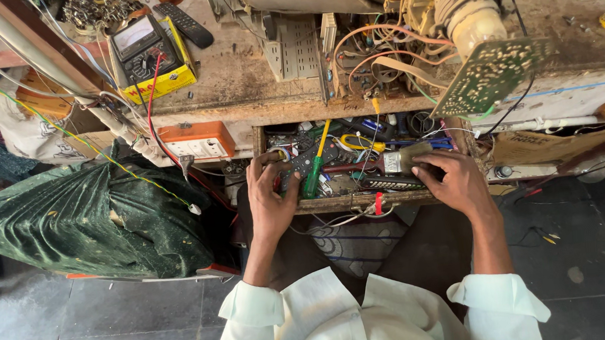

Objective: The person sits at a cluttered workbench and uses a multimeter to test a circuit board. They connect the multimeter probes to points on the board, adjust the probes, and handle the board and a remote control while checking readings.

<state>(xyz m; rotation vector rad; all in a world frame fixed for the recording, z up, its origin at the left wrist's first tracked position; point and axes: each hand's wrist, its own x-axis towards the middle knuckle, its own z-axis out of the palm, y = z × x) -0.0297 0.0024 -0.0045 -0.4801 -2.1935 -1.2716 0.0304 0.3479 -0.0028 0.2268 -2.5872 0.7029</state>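
**Both hands in a crowded tool drawer**

Nearest the camera are pale rolled shirt sleeves (371, 315), creased cotton, at six o'clock. From them both bare forearms run up toward twelve o'clock, bent slightly inward, to an open wooden drawer (334, 204) set under the surface (237, 74) edge.

The left hand (270, 194) lies palm down at the drawer's nine o'clock side, fingers curled over a dark flat remote-like piece (307, 161); whether it grips it firmly cannot be told. Just beside its fingertips lies a screwdriver (314, 173) with a glossy green handle and yellow shaft.

The right hand (454, 179) rests at the drawer's three o'clock side, fingers bent down onto a small round bottle (402, 160) with a pale label, touching it.

Inside the drawer sits a tangle of thin wires, yellow-handled pliers (358, 142) and small metal parts. Above, at twelve o'clock, stands an opened television chassis with a perforated green circuit board (493, 74). At ten o'clock sits a yellow multimeter (146, 56); an orange socket box (196, 142) hangs below it.
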